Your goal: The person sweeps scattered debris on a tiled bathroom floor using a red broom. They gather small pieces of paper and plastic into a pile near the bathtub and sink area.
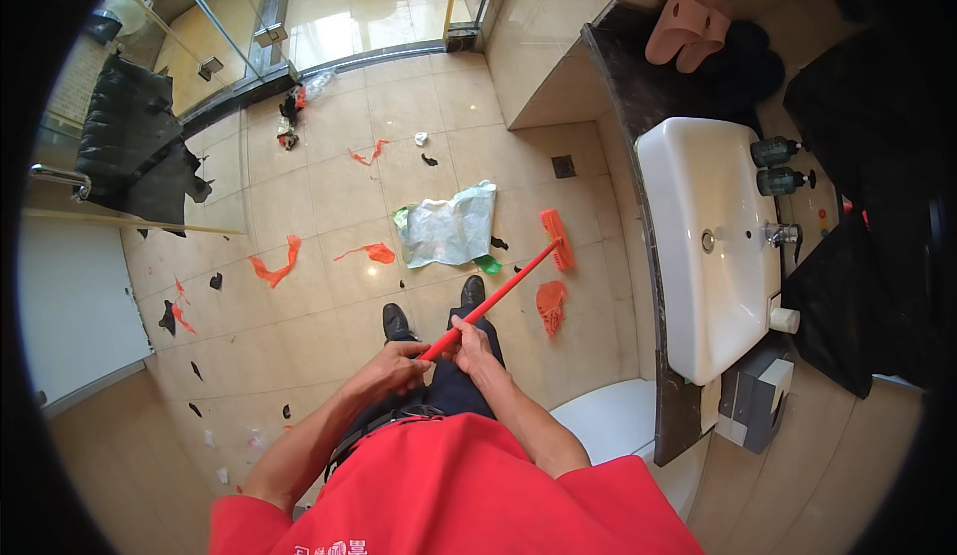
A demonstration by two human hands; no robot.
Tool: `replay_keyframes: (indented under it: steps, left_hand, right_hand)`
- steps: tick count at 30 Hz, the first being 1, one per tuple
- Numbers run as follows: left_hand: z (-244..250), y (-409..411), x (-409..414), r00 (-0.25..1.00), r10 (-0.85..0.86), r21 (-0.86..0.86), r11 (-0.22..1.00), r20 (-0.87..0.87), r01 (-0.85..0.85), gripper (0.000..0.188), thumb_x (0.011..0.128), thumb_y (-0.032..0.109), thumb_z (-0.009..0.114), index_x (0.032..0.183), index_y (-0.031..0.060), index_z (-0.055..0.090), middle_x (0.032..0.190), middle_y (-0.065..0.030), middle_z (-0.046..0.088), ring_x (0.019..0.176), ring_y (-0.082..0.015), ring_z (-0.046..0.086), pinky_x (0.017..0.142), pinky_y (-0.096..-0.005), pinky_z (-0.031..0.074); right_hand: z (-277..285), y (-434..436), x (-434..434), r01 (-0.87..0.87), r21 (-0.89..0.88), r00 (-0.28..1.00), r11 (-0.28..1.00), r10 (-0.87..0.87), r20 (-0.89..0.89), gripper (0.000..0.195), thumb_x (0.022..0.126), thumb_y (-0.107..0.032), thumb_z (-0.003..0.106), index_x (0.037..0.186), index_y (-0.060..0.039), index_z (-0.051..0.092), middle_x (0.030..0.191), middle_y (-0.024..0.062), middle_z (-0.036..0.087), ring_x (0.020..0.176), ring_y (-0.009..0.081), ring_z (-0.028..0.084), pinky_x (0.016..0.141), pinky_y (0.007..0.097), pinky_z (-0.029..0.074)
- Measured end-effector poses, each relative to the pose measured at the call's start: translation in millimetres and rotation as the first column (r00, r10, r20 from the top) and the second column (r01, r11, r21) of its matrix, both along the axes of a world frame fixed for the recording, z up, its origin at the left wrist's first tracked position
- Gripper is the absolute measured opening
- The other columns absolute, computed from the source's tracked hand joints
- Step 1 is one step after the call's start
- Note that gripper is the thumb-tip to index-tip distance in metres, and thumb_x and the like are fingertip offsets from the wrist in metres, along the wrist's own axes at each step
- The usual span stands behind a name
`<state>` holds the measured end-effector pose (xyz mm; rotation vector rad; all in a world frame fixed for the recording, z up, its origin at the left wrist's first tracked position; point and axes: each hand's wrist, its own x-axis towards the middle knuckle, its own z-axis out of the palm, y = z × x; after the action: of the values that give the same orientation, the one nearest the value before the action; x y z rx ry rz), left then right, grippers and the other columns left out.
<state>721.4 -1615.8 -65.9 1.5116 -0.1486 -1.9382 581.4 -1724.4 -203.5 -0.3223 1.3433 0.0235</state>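
Both hands grip the red handle of a broom (497, 295). My left hand (398, 367) and my right hand (471, 344) are close together near the handle's upper end, in front of my waist. The orange-red broom head (557, 240) rests on the tiled floor, ahead and to the right. A crumpled pale plastic bag (448, 228) lies left of the broom head, beyond my shoes. An orange plastic scrap (551, 307) is just below the head. More orange scraps (277, 263) and small black pieces (216, 281) are scattered over the floor to the left.
On the right, a white washbasin (703, 248) sits on a dark stone counter (665, 405), with a toilet (613, 420) below it. A glass door with a metal handle (61, 177) stands at the left. A floor drain (564, 166) and a pile of litter (290, 110) lie farther ahead.
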Motion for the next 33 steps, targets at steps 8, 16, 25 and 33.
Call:
replay_keyframes:
  steps: [8,16,25,33]
  left_hand:
    - [-21.5,-84.4,-31.6,0.999,-0.036,-0.018,0.999,-0.03,0.035,0.041,0.081,0.014,0.053,0.121,0.0058,0.047,0.059,-0.0018,0.046,0.044,-0.007,0.04,0.036,-0.0207,0.029]
    - [-53.7,-189.4,-93.6,0.995,-0.102,-0.099,0.99,0.001,0.102,0.039,0.08,0.013,0.051,0.119,0.0084,0.049,0.059,-0.0017,0.046,0.042,-0.0078,0.042,0.033,-0.0214,0.031]
    - [-76.0,-201.6,-145.9,0.971,-0.225,0.034,0.973,-0.082,0.229,0.038,0.078,0.014,0.053,0.116,0.0122,0.052,0.056,-0.0024,0.046,0.04,-0.012,0.044,0.033,-0.0246,0.034]
    - [-73.3,-165.3,-112.2,0.946,-0.296,-0.059,0.95,0.13,0.305,0.039,0.077,0.016,0.056,0.116,0.0126,0.052,0.051,0.0006,0.044,0.04,-0.0101,0.043,0.033,-0.0247,0.03]
  right_hand:
    - [-3.0,-54.8,-23.3,0.331,0.04,0.943,0.943,-0.332,0.026,0.015,0.081,-0.021,0.054,0.082,-0.0086,0.045,0.068,0.0065,0.053,0.059,0.02,0.054,0.052,0.0371,0.048]
    - [-28.7,-153.0,-83.7,0.442,-0.073,0.895,0.894,-0.445,-0.02,0.009,0.077,-0.011,0.051,0.077,-0.007,0.043,0.064,0.0059,0.047,0.058,0.0201,0.052,0.051,0.0363,0.047]
    - [-17.2,-154.3,-133.9,0.499,-0.119,0.848,0.858,-0.512,-0.138,0.007,0.078,-0.008,0.049,0.078,-0.0064,0.042,0.063,0.0042,0.044,0.058,0.0175,0.047,0.056,0.0304,0.045]
    - [-31.2,-120.8,-105.2,0.433,-0.081,0.876,0.898,-0.44,-0.195,0.006,0.077,-0.009,0.048,0.075,-0.0074,0.042,0.059,0.004,0.043,0.053,0.018,0.047,0.051,0.0328,0.045]
